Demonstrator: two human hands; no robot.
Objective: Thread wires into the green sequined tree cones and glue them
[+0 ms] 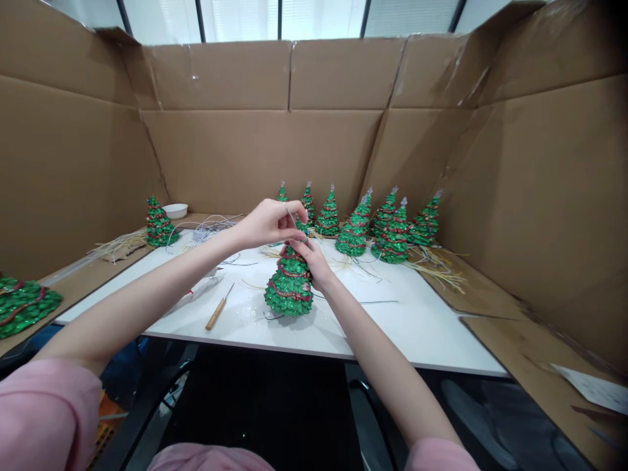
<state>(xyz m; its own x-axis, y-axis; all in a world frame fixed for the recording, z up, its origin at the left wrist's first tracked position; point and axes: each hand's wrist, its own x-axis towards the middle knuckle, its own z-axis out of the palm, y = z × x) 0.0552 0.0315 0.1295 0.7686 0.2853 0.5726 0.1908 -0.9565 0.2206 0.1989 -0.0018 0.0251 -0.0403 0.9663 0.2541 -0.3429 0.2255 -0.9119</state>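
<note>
A small green tree (288, 288) with red garlands stands upright near the front middle of the white table (392, 333). My right hand (314, 260) is wrapped round its upper right side, fingers near the top. Just above, my left hand (269, 224) is closed in a pinch by the treetop, with a thin pale wire (291, 216) at its fingertips. The tree's tip is mostly hidden by my fingers. A dark wire end pokes out beside the tree's base.
An awl with a wooden handle (216, 314) lies left of the tree. Several finished-looking trees (353, 232) stand at the back right, another (159, 224) at the back left by a white bowl (175, 210). Loose wires (209, 229) lie about. Cardboard walls (338, 75) surround the table.
</note>
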